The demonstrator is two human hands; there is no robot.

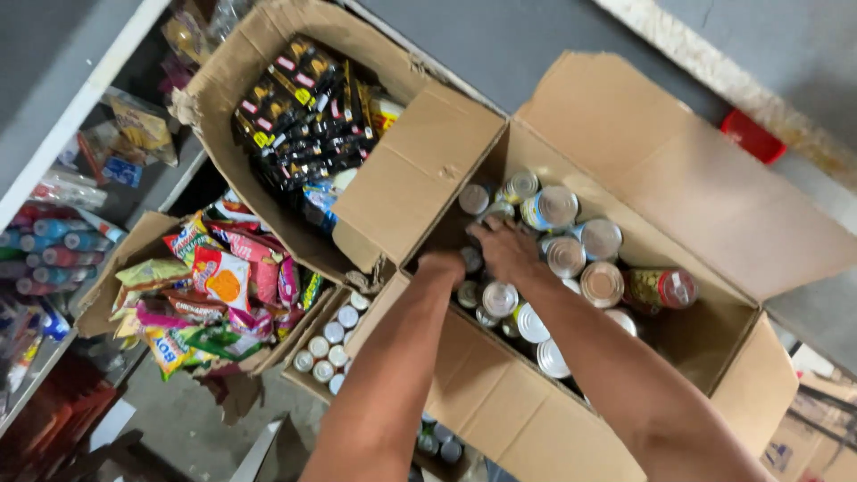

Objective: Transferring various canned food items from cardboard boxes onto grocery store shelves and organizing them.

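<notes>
- Cans [561, 254] packed in an open cardboard box [714, 357], most standing upright with round lids up; one red can lying on its side at 3 o'clock.
- Right hand [505, 248] spread flat on the can tops, nearer the middle.
- Left hand [444, 263] at 9 o'clock, by the box wall; grip hidden, cannot tell.
- Snack packets [214, 286] farther off at 9 o'clock.

Grey concrete floor [553, 36], white shelving [71, 116] at left, dim daylight

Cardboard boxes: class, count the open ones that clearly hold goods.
4: the can box under both hands, a box of black packets upper left, a snack-bag box at left, and a small-can box below. Others may be hidden.
</notes>
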